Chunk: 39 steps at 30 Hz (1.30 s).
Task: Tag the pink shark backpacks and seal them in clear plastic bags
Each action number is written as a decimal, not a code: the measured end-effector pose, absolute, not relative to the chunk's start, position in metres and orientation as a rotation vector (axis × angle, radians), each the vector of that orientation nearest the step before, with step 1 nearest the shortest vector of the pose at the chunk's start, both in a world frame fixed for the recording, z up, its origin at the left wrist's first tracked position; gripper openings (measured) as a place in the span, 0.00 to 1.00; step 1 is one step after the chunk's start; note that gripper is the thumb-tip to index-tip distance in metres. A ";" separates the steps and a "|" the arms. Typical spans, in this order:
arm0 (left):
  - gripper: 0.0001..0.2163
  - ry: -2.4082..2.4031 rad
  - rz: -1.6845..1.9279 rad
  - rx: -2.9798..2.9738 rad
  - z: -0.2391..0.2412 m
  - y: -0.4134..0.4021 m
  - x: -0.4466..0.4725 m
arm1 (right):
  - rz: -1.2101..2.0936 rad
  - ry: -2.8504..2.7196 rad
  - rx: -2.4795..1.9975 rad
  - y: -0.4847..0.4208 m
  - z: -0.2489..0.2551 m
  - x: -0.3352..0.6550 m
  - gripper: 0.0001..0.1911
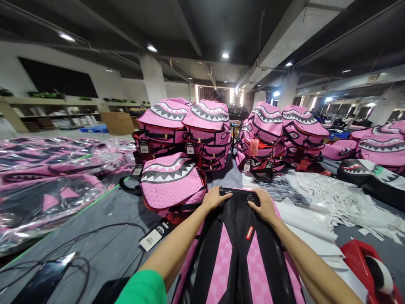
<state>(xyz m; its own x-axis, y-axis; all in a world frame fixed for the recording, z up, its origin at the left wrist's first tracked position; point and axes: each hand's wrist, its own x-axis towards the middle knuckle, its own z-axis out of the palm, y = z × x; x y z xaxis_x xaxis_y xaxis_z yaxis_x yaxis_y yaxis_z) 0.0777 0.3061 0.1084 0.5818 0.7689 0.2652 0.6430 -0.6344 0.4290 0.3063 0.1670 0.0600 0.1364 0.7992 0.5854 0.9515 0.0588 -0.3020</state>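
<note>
A pink and black backpack [224, 270] lies in front of me with its black shoulder straps and back panel facing up. My left hand [217, 198] grips its far edge left of the middle, thumb on the near side and fingers mostly hidden behind the edge. On the right of the same edge, my right hand [263, 206] holds on in a similar way, close to a strap buckle. A small red label [249, 233] sits on the right strap. Just beyond my left hand rests another pink backpack [172, 179] with a shark-tooth print, its hang tag [155, 236] lying on the table.
Stacks of pink backpacks [207, 139] stand across the far side. Plastic-wrapped backpacks [50, 202] cover the left. To the right are clear plastic bags [291, 183], white paper slips [351, 207] and a red tape dispenser [357, 257]. A phone [44, 278] and cables lie at lower left.
</note>
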 end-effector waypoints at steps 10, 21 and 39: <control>0.20 0.904 0.880 2.708 0.071 0.253 0.042 | -0.303 -1.729 -1.606 0.126 0.059 0.265 0.18; 0.14 1.068 0.200 2.755 0.047 0.246 0.056 | 0.154 -1.947 -2.026 0.112 0.048 0.274 0.21; 0.36 1.134 0.189 2.638 0.043 0.188 0.099 | -0.147 -1.912 -2.165 0.166 0.066 0.280 0.18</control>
